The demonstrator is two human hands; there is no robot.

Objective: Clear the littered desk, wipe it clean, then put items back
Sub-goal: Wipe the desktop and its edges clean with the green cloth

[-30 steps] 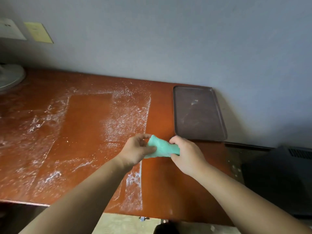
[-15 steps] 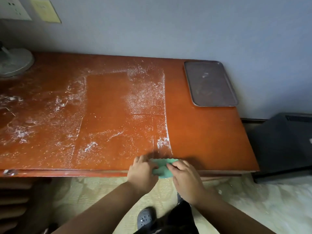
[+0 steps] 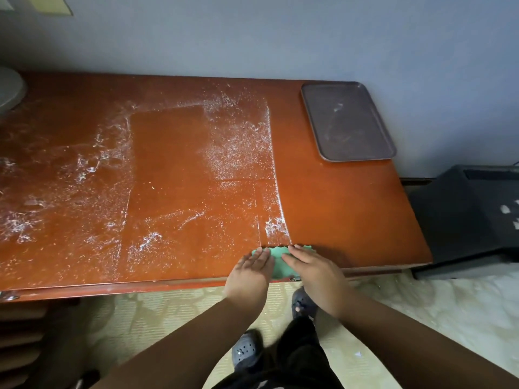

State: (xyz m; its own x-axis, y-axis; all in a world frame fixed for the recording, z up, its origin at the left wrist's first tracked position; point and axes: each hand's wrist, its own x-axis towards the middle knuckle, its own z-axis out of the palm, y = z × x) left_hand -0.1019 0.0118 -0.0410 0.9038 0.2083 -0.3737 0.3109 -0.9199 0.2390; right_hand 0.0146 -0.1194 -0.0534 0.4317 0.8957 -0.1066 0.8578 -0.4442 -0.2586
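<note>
Both hands press flat with fingers straight on the green cloth (image 3: 278, 261) at the desk's (image 3: 351, 214) near edge, the left hand (image 3: 251, 272) on its left end, the right hand (image 3: 314, 272) on its right, white powder (image 3: 238, 147) lying ahead and leftward.

The reddish-brown wooden desk (image 3: 337, 197) is set against the grey wall (image 3: 280, 37) behind it. A brown rectangular tray (image 3: 348, 122) is placed on the desk's rear right corner, just beside the wall. Scattered white powder (image 3: 241, 141) is spread over the left and middle of the desktop. A green scalloped cloth (image 3: 278, 258) is laid flat at the front edge, right of centre. The left hand (image 3: 250, 273) is laid on the cloth's left part, the right hand (image 3: 317, 273) on its right part. A black box-shaped unit (image 3: 463, 214) is seen on the floor, right of the desk.
</note>
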